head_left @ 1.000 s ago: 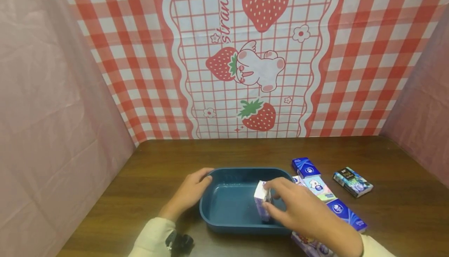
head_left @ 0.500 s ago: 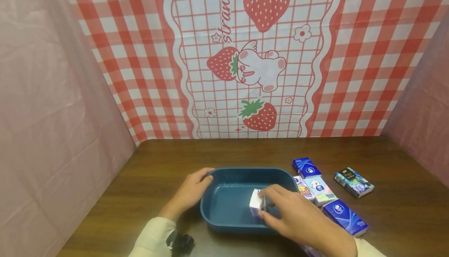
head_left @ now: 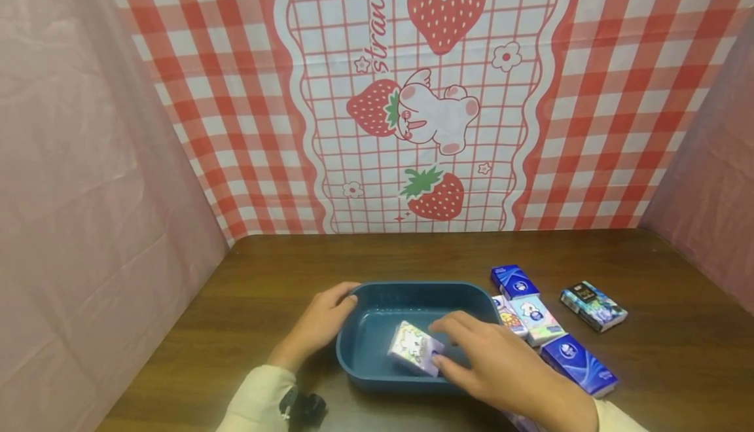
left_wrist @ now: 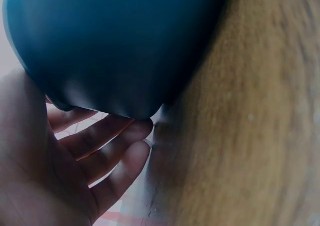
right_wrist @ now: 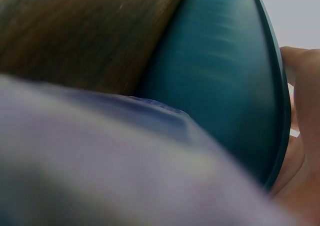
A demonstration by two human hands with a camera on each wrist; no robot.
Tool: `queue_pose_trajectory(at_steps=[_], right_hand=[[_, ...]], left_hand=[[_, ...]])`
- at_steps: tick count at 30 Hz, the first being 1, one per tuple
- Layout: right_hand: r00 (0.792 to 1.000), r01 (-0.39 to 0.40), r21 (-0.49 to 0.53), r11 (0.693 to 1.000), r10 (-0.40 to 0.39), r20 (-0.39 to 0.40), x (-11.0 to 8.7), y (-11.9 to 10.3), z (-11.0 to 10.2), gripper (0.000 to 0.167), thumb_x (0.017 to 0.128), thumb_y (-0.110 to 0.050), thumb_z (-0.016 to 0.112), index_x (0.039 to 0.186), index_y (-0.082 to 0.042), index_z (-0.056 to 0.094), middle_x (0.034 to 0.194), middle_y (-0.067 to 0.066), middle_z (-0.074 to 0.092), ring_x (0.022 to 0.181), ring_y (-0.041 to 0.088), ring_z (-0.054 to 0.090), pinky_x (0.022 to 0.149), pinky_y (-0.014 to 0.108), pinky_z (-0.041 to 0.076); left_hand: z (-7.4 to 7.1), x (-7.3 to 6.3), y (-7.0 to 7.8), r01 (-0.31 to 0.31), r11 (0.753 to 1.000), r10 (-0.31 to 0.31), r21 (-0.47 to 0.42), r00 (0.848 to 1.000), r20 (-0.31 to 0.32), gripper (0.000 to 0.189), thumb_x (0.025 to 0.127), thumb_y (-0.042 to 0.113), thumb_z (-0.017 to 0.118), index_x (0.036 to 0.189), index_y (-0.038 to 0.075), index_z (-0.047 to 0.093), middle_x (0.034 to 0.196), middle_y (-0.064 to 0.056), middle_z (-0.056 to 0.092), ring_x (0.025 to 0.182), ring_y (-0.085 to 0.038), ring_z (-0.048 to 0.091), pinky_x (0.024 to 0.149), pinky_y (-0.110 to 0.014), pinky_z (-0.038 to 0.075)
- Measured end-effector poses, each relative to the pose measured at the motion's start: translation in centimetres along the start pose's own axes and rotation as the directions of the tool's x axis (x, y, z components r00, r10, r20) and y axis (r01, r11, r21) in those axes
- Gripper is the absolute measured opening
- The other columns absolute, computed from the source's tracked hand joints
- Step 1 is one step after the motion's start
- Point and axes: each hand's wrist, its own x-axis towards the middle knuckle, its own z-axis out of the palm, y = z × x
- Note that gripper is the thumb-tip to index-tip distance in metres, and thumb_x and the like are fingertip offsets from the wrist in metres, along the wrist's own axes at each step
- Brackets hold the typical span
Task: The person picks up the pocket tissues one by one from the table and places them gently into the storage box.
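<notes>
A teal plastic basin (head_left: 377,383) stands on the wooden table. My left hand (head_left: 321,322) holds its left end, thumb at the rim and the other fingers along the outer wall, as the left wrist view shows. Inside the basin lies a white and purple pocket tissue pack (head_left: 413,348) with a cartoon print, face up and slightly turned. My right hand (head_left: 489,357) reaches over the basin's right side, thumb and forefinger spread apart at the pack's right end. The thumb tip overlaps the pack; whether it touches, I cannot tell. The right wrist view shows this hand beside the rim.
Right of the basin lie several tissue packs: a blue one (head_left: 514,281) at the back, a pastel one (head_left: 536,319), another blue pack (head_left: 579,364) nearer. A dark floral pack (head_left: 593,305) lies apart, farther right. A blurred lilac surface (right_wrist: 100,161) fills the right wrist view's foreground.
The tissue pack has gone from upright between my right fingers to lying on the basin floor, farther left. My right thumb and forefinger have parted from their grip. The left hand has stayed put.
</notes>
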Motion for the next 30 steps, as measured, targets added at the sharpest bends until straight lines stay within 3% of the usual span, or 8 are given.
queue_pose_trajectory(at_steps=[13, 22, 30], right_hand=[[0.996, -0.049, 0.013, 0.999, 0.048, 0.077, 0.06, 0.03, -0.21, 0.039, 0.095, -0.05, 0.064, 0.126, -0.027, 0.064, 0.113, -0.013, 0.063, 0.092, 0.003, 0.063, 0.073, 0.027, 0.055], [0.998, -0.021, -0.02, 1.0, 0.022, 0.057, -0.05, -0.02, -0.24, 0.035, 0.095, -0.048, 0.064, 0.124, -0.026, 0.065, 0.112, -0.012, 0.064, 0.091, 0.005, 0.064, 0.073, 0.03, 0.056], [0.999, 0.049, -0.057, 0.997, -0.05, -0.009, -0.06, 0.08, -0.43, 0.029, 0.093, -0.04, 0.071, 0.118, -0.026, 0.067, 0.109, -0.014, 0.065, 0.089, 0.003, 0.064, 0.072, 0.029, 0.056]], left_hand=[[0.01, -0.16, -0.08, 0.006, 1.0, -0.006, 0.0, 1.0, 0.008, 0.029, 0.102, 0.021, 0.053, 0.128, 0.015, 0.067, 0.126, -0.004, 0.067, 0.121, -0.027, 0.059, 0.103, -0.055, 0.045], [0.0, -0.17, 0.24, 0.026, 1.0, -0.026, -0.001, 0.999, 0.021, 0.03, 0.103, 0.022, 0.052, 0.129, 0.016, 0.066, 0.127, -0.004, 0.067, 0.122, -0.026, 0.059, 0.104, -0.054, 0.044], [-0.09, -0.15, 0.25, 0.023, 1.0, -0.023, 0.002, 1.0, 0.016, 0.03, 0.103, 0.021, 0.052, 0.129, 0.015, 0.066, 0.126, -0.004, 0.067, 0.121, -0.027, 0.059, 0.103, -0.055, 0.044]])
